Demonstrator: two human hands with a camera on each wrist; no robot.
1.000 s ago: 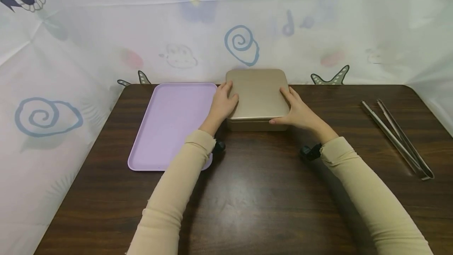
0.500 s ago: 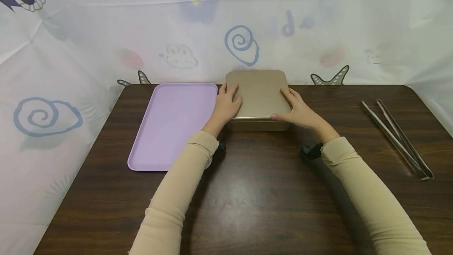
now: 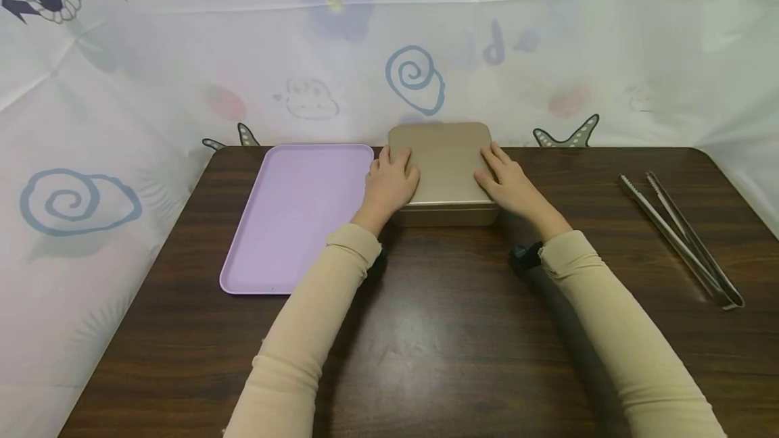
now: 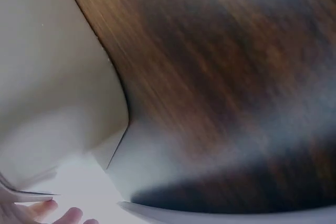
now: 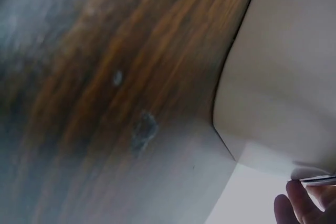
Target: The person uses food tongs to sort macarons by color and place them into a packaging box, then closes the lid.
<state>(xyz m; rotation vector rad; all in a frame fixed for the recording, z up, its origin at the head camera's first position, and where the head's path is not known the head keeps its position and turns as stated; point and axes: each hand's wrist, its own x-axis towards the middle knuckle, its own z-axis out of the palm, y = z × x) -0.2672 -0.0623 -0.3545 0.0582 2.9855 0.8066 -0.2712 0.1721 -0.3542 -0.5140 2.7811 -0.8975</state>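
Note:
A gold-tan square tin box (image 3: 453, 216) stands at the table's far edge, its flat lid (image 3: 444, 161) on top. My left hand (image 3: 389, 184) rests on the lid's left side, thumb and a finger on the top, other fingers along the edge. On the opposite side my right hand (image 3: 511, 184) touches the lid with its thumb on top and fingers at the right edge. Fingertips (image 4: 71, 216) show near the lid's rim in the left wrist view; fingers (image 5: 299, 200) meet the rim in the right wrist view. The tin's inside is hidden.
A lilac tray (image 3: 292, 222) lies left of the tin, close to my left hand. Metal tongs (image 3: 684, 242) lie apart on the right of the dark wooden table (image 3: 438, 330). A printed white sheet (image 3: 341, 53) hangs right behind the table.
My right thumb has moved from the tin's front edge up onto the lid. My left hand has shifted slightly rightward, and the lid's far edge sits a little lower.

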